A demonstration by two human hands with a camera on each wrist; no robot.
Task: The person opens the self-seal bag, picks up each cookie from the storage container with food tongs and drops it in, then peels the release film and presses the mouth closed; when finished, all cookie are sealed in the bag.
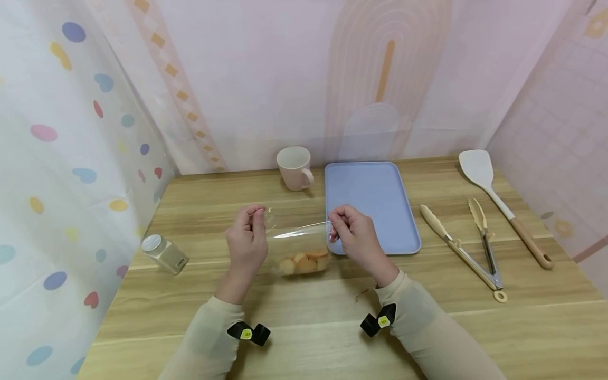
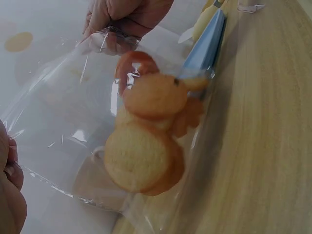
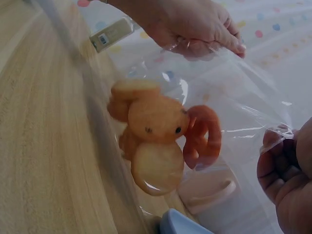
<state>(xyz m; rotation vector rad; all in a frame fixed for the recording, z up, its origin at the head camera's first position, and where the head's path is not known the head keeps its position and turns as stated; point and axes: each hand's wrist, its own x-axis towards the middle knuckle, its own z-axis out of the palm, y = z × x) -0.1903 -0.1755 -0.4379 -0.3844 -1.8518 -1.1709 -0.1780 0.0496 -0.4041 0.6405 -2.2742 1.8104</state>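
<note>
A clear plastic bag [image 1: 299,237] hangs stretched between both hands above the table. Several round cookies [image 1: 304,262] lie at its bottom; in the left wrist view the cookies [image 2: 141,151] look golden with browner edges, and one reddish ring-shaped piece [image 3: 204,137] shows in the right wrist view. My left hand [image 1: 248,240] pinches one upper corner of the bag between thumb and fingers. The other upper corner is pinched by my right hand [image 1: 357,235], near the blue tray's left edge. The curled fingers partly hide both corners.
Behind the bag stands a pink mug [image 1: 294,169]. A blue tray [image 1: 399,211] lies to its right. Farther right are tongs [image 1: 467,258] and a white spatula [image 1: 503,206] with a wooden handle. A lidded glass jar [image 1: 164,254] lies tilted at left.
</note>
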